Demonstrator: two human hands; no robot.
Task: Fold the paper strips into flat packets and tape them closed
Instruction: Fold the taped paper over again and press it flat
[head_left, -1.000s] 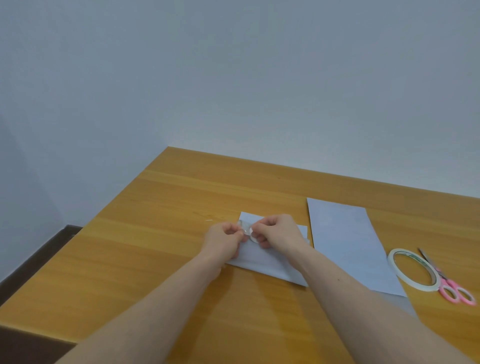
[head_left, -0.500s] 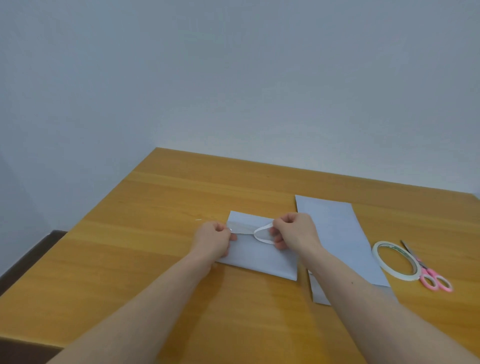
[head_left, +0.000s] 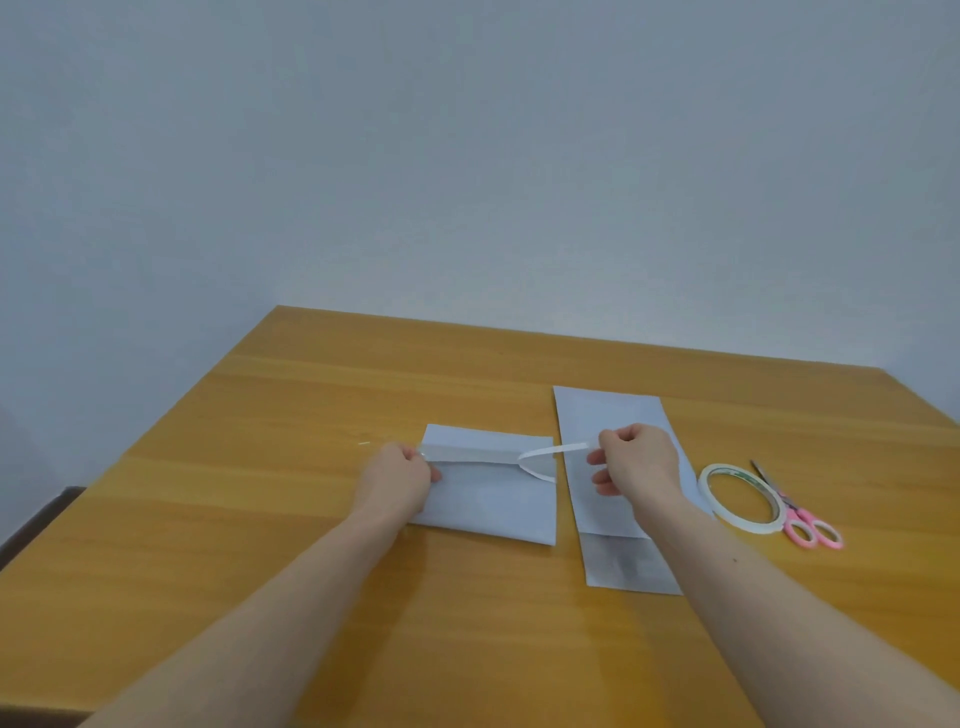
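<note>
Left hand (head_left: 402, 475) presses the left end of the folded paper packet (head_left: 488, 499) mid-counter (head_left: 260, 519), fingers curled at the taped flap edge. Right hand (head_left: 636, 460) pinches a white backing strip (head_left: 550, 452) lifted off the tape line, over the unfolded paper strip (head_left: 613, 415). Tape roll (head_left: 740, 499) and pink scissors (head_left: 802, 522) sit near the right edge.

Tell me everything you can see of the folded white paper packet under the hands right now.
The folded white paper packet lies flat on the wooden table, roughly rectangular, with a flap folded along its far edge. The left hand pinches its left end. A thin white backing strip peels off the flap toward the right hand, which pinches it. The long paper strip lies just right, apart.
</note>
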